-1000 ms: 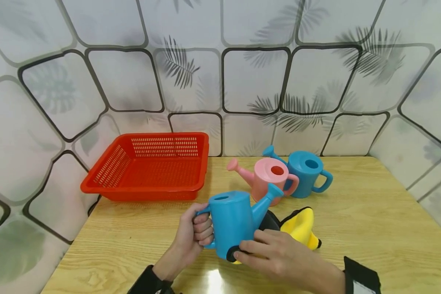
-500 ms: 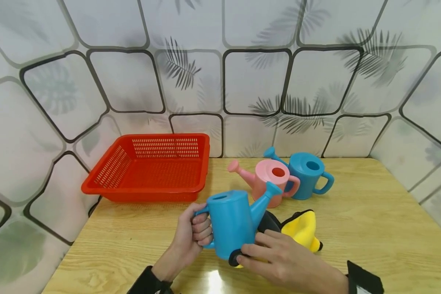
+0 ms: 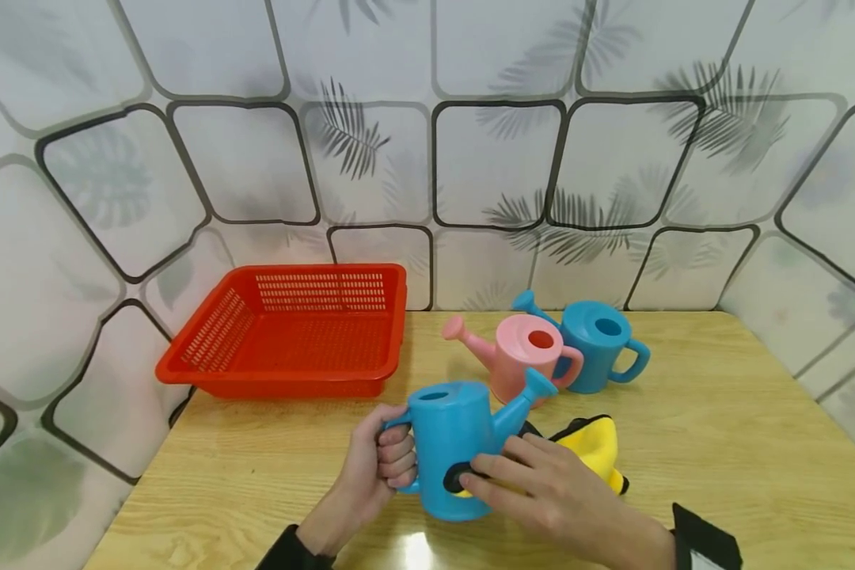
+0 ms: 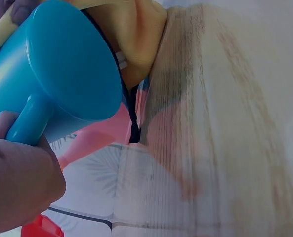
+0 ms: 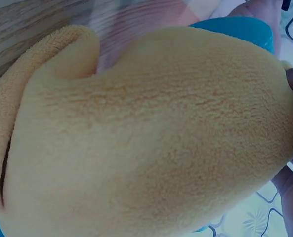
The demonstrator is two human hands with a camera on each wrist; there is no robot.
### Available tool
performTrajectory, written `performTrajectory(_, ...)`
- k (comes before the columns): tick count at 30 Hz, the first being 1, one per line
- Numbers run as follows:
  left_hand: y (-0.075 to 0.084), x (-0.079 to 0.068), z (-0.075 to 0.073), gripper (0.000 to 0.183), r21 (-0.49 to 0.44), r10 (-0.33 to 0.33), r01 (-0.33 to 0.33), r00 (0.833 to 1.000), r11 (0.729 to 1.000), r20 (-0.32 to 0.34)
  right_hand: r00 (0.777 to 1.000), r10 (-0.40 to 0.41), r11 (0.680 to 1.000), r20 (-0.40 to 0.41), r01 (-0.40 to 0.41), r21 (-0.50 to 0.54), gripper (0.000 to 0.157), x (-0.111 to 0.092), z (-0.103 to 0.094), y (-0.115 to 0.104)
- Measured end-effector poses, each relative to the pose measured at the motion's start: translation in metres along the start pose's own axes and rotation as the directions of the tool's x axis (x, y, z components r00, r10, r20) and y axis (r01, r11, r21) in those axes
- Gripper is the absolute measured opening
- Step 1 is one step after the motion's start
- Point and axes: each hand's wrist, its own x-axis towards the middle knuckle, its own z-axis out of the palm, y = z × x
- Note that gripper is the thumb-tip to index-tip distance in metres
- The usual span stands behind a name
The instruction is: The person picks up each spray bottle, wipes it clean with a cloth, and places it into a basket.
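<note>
My left hand [image 3: 385, 455] grips the handle of a blue watering can [image 3: 445, 435], whose spout points to the right. In the left wrist view, the base of the can [image 4: 74, 61] faces the camera, tilted over the table. With its fingers, my right hand [image 3: 541, 491] pinches a yellow cloth with black trim [image 3: 594, 447] and presses part of it against the can's side, low down. Up close in the right wrist view, the cloth [image 5: 156, 128] is plush and hides most of the can [image 5: 242, 30].
A red plastic basket [image 3: 285, 388] stands at the back left of the wooden table [image 3: 712, 412]. Behind the held can stand a pink watering can [image 3: 516, 348] and a second blue watering can [image 3: 591, 348], close together. A patterned backdrop [image 3: 495, 170] rises behind the table.
The black-edged part of the cloth under my right fingers has moved up the can's side from its bottom edge. My left hand keeps its grip on the handle.
</note>
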Motion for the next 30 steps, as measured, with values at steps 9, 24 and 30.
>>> performTrajectory(9, -0.003, 0.000, 0.001, 0.047, 0.057, -0.017, 0.013, 0.998, 0.998, 0.063, 0.979, 0.053, 0.991, -0.196, -0.075, -0.107, 0.037, 0.012, -0.009, 0.005)
performTrajectory(24, -0.007, -0.004, 0.001, 0.047, 0.077, -0.029, 0.022, 0.995, 0.997, 0.093, 0.958, 0.066, 0.986, -0.279, -0.106, -0.132, 0.033, 0.011, -0.010, 0.009)
performTrajectory(30, -0.006, -0.005, 0.001, 0.047, 0.087, -0.014, 0.007, 0.996, 0.996, 0.084, 0.962, 0.087, 0.986, -0.258, -0.119, -0.114, 0.033, 0.009, -0.009, 0.009)
